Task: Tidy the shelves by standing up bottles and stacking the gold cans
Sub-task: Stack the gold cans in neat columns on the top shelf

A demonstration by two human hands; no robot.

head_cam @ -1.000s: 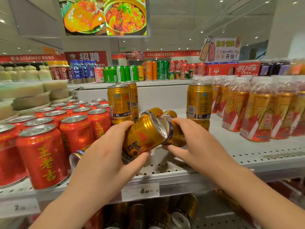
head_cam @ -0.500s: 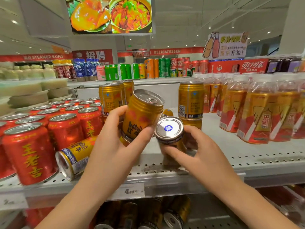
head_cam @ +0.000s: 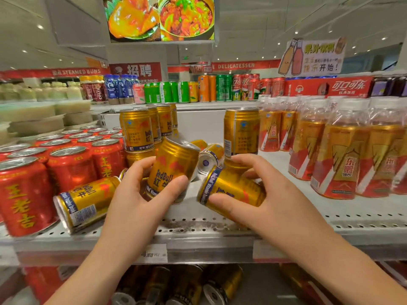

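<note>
gold ribbed can (head_cam: pixel 174 166) in left hand (head_cam: pixel 141 194), gripped, now lowered, tilted. right hand (head_cam: pixel 264 194) clasps second can (head_cam: pixel 231 188), tipped sideways since earlier. perforated metal shelf (head_cam: pixel 198 227).

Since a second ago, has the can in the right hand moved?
Yes. The right hand has brought its gold can down and rightwards, nearer the upright can stack.

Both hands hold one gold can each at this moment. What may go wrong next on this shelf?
1. A loose gold can lies on its side near the shelf edge; a nudge from the left hand may roll it off.
2. The single stack stands behind the right hand, which holds its can tilted; a bump might topple it.
</note>
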